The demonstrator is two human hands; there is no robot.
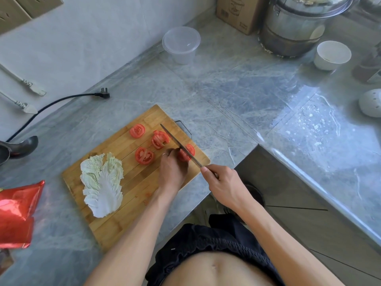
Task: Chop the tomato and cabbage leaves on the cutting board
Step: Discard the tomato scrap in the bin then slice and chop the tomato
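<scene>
At the far left of our desk (pixel 226 83) we see a red foil bag (pixel 17 213), and above it a black ladle (pixel 24 146). Next comes the wooden cutting board (pixel 115 219), carrying whole pale cabbage leaves (pixel 102 182) on its left part. Right of them lie tomato pieces (pixel 144 155), some cut face up. Our left hand (pixel 172 172) presses its fingers on one tomato chunk (pixel 184 155) near the board's right edge. The knife (pixel 179 146) lies across that chunk, blade angled away, and our right hand (pixel 223 186) is clenched around its handle. Farther back stand a clear plastic container (pixel 181 44), a steel pot (pixel 296 27) and a white bowl (pixel 332 55).
</scene>
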